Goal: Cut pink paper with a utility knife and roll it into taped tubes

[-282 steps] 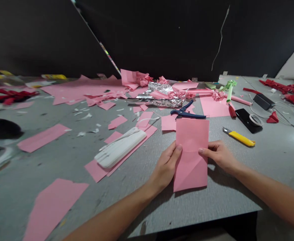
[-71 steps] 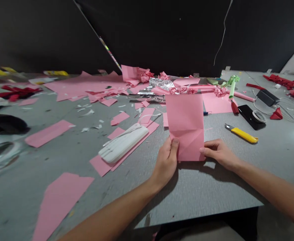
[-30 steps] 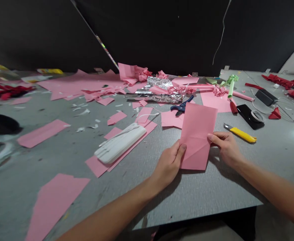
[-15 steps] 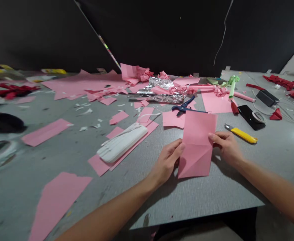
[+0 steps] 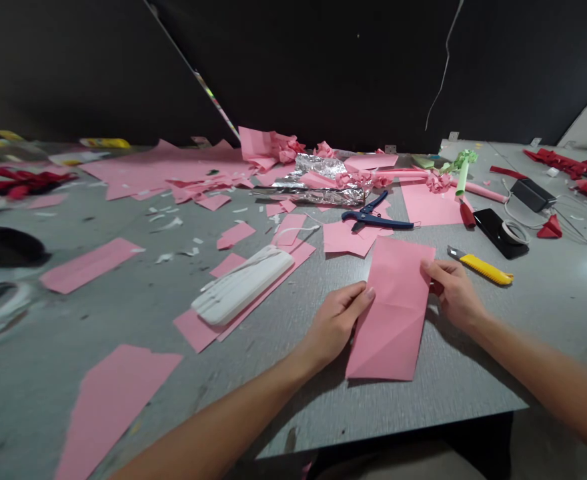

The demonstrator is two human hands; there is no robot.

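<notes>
A creased rectangle of pink paper (image 5: pixel 393 313) is held by both side edges above the front of the grey table. My left hand (image 5: pixel 341 317) pinches its left edge, thumb on top and the fingers partly hidden below. On the other side my right hand (image 5: pixel 451 290) grips the upper right edge between thumb and fingers. Just beyond the sheet lie blue-handled pliers-like cutters (image 5: pixel 373 219) on pink paper scraps. A yellow utility knife (image 5: pixel 483 268) rests to the right of my right hand, its blade end pointing left.
Left of my hands, a white oblong object (image 5: pixel 243 283) lies on pink strips. Farther back are crumpled foil (image 5: pixel 318 183) and a large pink sheet (image 5: pixel 163 167). A black phone (image 5: pixel 496 233) with a white tape roll (image 5: pixel 515 233) and a black adapter (image 5: pixel 533 194) lie right. The table's front edge is near.
The pink paper has come lower and flatter toward me, its near edge now closer to the table's front. Both hands keep hold of its sides. More of the cutters' handle shows.
</notes>
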